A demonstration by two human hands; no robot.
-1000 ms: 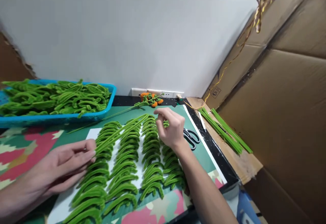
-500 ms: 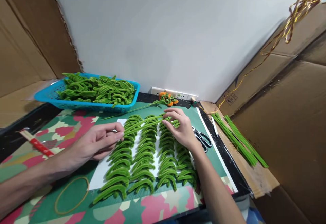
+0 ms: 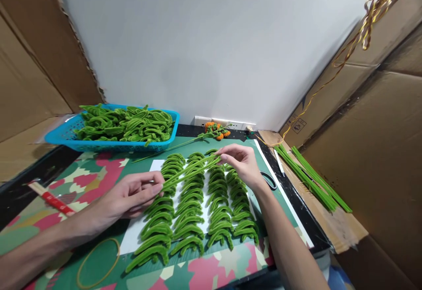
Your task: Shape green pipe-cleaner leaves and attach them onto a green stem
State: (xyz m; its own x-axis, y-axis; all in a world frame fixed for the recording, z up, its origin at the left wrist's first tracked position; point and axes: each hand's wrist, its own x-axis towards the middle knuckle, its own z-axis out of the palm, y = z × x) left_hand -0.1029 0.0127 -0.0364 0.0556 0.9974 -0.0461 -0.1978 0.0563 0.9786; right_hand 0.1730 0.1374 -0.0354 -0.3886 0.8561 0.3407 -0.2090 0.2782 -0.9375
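Between my two hands, above the rows, stretch a few thin green pipe cleaners (image 3: 193, 169). My left hand (image 3: 140, 193) pinches their near left end between thumb and fingers. At the far right end, my right hand (image 3: 241, 163) has its thumb and fingertips closed on them. Below lie several columns of short, bent green pipe cleaner pieces (image 3: 188, 211), partly on white paper (image 3: 132, 233). Behind my right wrist, the scissors (image 3: 269, 180) show only part of a handle loop.
A blue basket (image 3: 59, 137) heaped with bent green pieces stands at the back left. An orange flower stem (image 3: 214, 132) lies by the wall. Long green stems (image 3: 311, 180) and a white pen-like stick (image 3: 278, 163) lie right. A rubber band (image 3: 99, 263) and red-wrapped sticks (image 3: 52, 200) lie left.
My right hand has closed its fingers more tightly on the pipe cleaners' far end and shifted slightly right. My left hand keeps its pinch. The whole view has shifted slightly.
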